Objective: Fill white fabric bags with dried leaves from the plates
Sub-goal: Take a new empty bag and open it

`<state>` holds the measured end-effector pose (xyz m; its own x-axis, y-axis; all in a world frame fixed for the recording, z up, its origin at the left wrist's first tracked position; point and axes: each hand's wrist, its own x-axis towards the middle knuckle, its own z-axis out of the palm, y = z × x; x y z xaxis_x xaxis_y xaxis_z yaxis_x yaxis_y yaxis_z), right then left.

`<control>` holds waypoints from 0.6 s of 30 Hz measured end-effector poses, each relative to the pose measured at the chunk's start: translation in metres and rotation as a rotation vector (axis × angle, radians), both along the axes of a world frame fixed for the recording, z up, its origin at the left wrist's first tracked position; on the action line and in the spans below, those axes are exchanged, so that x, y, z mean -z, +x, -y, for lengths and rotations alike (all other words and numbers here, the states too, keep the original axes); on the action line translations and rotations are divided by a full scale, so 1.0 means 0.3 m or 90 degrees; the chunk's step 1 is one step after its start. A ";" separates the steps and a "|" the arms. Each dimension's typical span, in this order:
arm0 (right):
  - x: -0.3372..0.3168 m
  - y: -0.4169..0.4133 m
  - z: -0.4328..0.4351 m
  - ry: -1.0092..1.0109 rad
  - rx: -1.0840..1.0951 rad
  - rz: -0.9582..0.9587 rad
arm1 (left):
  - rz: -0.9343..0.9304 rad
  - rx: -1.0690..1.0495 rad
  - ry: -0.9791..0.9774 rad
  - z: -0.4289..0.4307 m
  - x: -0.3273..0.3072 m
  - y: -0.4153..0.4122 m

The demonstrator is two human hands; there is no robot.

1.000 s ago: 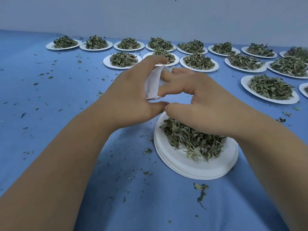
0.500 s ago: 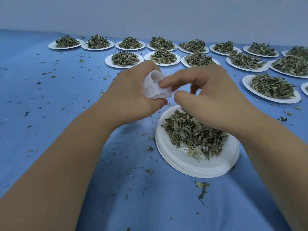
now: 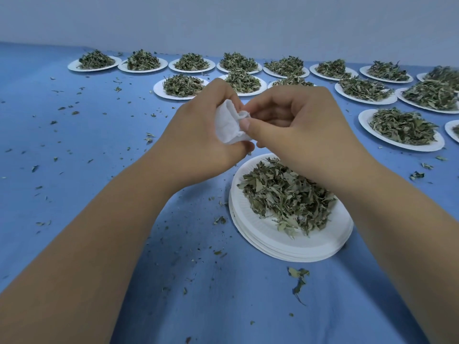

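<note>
Bag (image 3: 227, 125): one, white fabric, small, crumpled, held in the air just beyond the far edge of the near plate (image 3: 260, 234), between both hands. Left hand (image 3: 198, 137): fingers curled round the bag's body, gripping it. Right hand (image 3: 303, 135): thumb and forefinger pinching the bag's bunched upper edge, other fingers curled in. It looks to be working the mouth apart, but whether the mouth is open cannot be told. Bag contents: none visible. Leaves (image 3: 285, 197): dried, green, heaped on the near plate, which tops a stack of like plates under the right wrist. Far plates (image 3: 365, 120): many, white, each with its own heap, in rows along the back and right of the table (image 3: 99, 125). Scraps (image 3: 299, 274): leaf crumbs scattered over the blue cover. Handling, by judgement: the bag is light and limp, likely to collapse shut unless held, so it is best taken at the rim of the mouth, at two opposite points, and kept spread. The leaves are light, brittle and quick to shed. They are best lifted in loose pinches and fed in over the plate so that spill falls back. Step in hand: opening the bag, with filling not yet begun.
</note>
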<state>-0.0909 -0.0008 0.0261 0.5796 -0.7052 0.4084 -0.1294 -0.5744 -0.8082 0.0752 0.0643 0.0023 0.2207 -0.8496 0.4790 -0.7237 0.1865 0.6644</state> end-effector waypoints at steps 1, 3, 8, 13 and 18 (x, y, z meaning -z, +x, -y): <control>0.000 -0.001 0.003 -0.003 0.004 -0.002 | -0.013 0.007 -0.003 -0.005 0.000 -0.001; 0.000 -0.003 0.007 -0.010 0.015 -0.009 | -0.020 0.030 0.001 -0.012 -0.004 -0.004; -0.003 -0.005 0.021 -0.006 0.067 -0.004 | 0.018 0.100 0.030 -0.020 -0.006 -0.006; -0.012 0.000 0.025 0.034 0.062 -0.013 | 0.022 0.113 0.016 -0.019 -0.015 0.003; -0.012 0.015 0.023 0.035 0.036 -0.024 | 0.002 0.131 0.020 -0.011 -0.014 -0.010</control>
<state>-0.0866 -0.0078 0.0297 0.5521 -0.7581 0.3471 -0.1920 -0.5207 -0.8319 0.0723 0.0676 0.0066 0.0402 -0.8910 0.4522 -0.6748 0.3096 0.6699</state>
